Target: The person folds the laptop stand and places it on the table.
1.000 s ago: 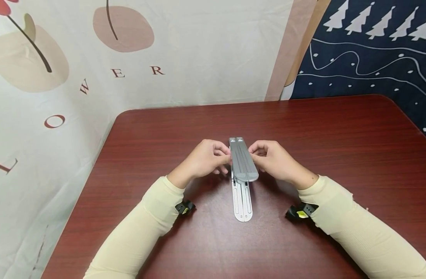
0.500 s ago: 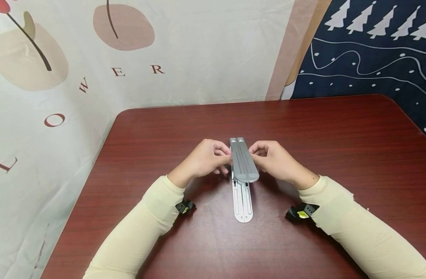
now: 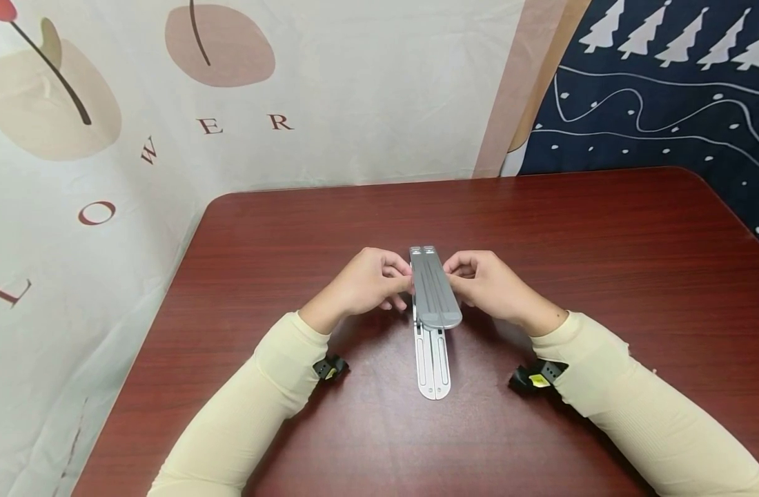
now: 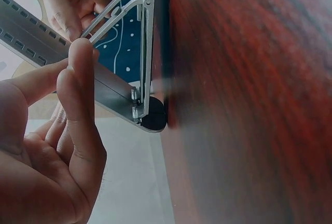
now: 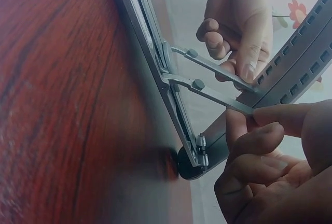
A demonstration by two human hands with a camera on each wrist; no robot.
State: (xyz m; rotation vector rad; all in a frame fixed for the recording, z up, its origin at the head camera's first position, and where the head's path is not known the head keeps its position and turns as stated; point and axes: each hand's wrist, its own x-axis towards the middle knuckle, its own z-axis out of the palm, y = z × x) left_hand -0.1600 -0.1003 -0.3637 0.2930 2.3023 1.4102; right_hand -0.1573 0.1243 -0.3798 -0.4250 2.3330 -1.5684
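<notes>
A grey metal folding laptop stand (image 3: 435, 286) stands on the table, its upper panel tilted up from the silver base (image 3: 432, 366) and raised at the end nearer me. Two thin support struts (image 5: 220, 71) link base and slotted panel. On the left side, my left hand (image 3: 376, 279) pinches the end of one strut between thumb and finger, right at the panel's edge. My right hand (image 3: 485, 283) pinches the other strut (image 5: 228, 99) the same way on the right. A black rounded foot (image 4: 154, 115) shows at the hinge end in the left wrist view.
The stand is on a reddish-brown wooden table (image 3: 292, 235) with rounded far corners. Behind it hang a pale printed cloth (image 3: 367, 90) and a dark blue cloth (image 3: 653, 110) with white trees. Black wrist cameras (image 3: 537, 377) sit under both cuffs.
The stand has shifted very slightly toward me. Both hands keep the same grip and place.
</notes>
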